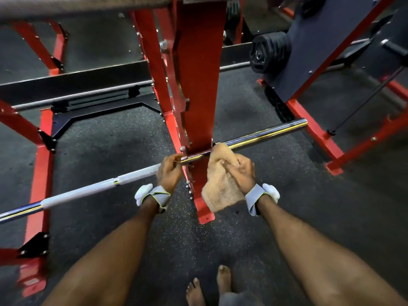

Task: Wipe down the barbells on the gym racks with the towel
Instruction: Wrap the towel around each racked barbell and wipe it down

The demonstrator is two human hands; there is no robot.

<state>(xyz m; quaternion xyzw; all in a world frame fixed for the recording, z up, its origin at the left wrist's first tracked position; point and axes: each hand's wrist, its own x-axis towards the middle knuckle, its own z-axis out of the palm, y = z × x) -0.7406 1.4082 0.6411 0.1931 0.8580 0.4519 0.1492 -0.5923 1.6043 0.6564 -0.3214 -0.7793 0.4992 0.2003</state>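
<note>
A chrome barbell (265,134) lies across a red rack upright (199,89), running from lower left to upper right. My left hand (169,172) grips the bar just left of the upright. My right hand (241,171) holds a tan towel (220,191) bunched against the bar just right of the upright, and the towel's loose end hangs down below my hand. Part of the bar to the left has a white wrapped section (88,191).
Red rack frames (40,173) stand at left and right on the dark speckled rubber floor (123,140). Another bar (77,93) lies farther back. Black weight plates (270,51) sit at upper right. My bare feet (209,286) show at the bottom.
</note>
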